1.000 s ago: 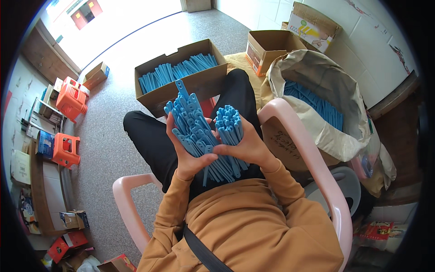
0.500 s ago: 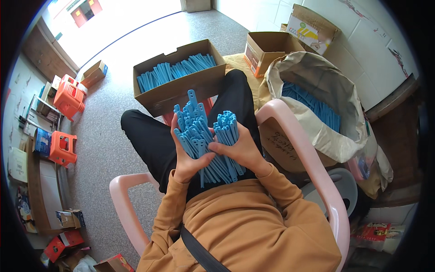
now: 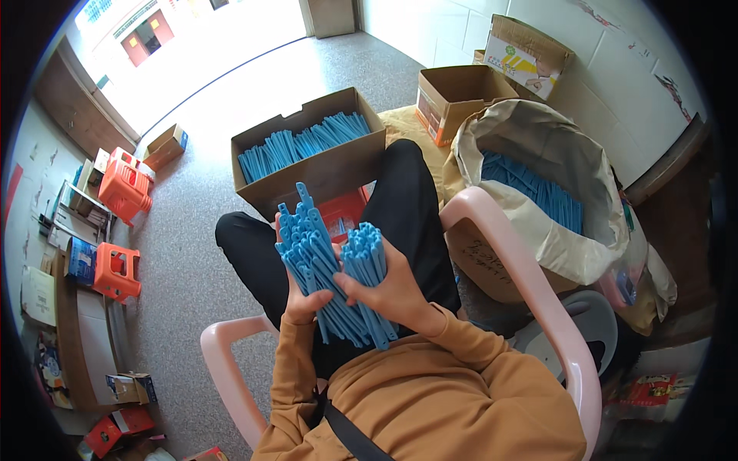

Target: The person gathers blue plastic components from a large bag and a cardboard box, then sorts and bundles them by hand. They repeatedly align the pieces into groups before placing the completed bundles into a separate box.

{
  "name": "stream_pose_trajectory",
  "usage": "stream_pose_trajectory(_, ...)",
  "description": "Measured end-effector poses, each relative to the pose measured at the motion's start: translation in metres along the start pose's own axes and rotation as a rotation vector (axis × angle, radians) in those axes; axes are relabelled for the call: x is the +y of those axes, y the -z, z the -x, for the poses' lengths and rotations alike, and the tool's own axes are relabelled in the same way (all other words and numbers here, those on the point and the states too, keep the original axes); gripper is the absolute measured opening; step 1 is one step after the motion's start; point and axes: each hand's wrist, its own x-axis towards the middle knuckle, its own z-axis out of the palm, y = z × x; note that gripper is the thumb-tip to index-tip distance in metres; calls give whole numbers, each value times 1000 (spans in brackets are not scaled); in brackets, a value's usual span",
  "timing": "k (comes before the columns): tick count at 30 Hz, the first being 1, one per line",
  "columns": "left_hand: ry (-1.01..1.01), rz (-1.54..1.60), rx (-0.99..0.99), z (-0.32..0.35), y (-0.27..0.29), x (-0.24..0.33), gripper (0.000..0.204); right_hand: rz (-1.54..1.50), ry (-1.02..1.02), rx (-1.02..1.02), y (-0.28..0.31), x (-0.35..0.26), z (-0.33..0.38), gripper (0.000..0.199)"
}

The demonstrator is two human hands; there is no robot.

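Two bundles of slim blue plastic sticks, with small holes near their ends, stand side by side over my lap. My left hand (image 3: 298, 304) is wrapped round the larger left bundle (image 3: 311, 250), whose tops are uneven; one stick pokes up higher than the others. The smaller right bundle (image 3: 361, 253) has more even tops and is held by my right hand (image 3: 393, 290), its thumb lying across the front. The bundles' lower ends lean together above my dark trousers. Most of my fingers are hidden behind the sticks.
Beyond my knees, a cardboard box (image 3: 323, 170) holds many blue sticks, above a red stool (image 3: 344, 207). At right, a pale sack (image 3: 565, 250) holds more, beside another cardboard box (image 3: 432, 115). Pink chair arms (image 3: 530, 269) flank me. Orange stools (image 3: 117, 270) stand left.
Both hands and their bundles have shifted slightly left and lower in the view. The left bundle leans more to the left. The surroundings have also shifted downward in the picture.
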Motion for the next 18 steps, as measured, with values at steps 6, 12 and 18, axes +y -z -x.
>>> stream_pose_trajectory(6,-4,0,-62,14,-4,-7,123,50,107,-214,20,6,6,45)
stream_pose_trajectory(12,-37,-81,-59,22,-12,-4,123,187,321,-325,30,-3,-1,49)
stream_pose_trajectory(18,-131,-78,-215,16,-18,-10,119,301,351,-366,41,-7,-2,45)
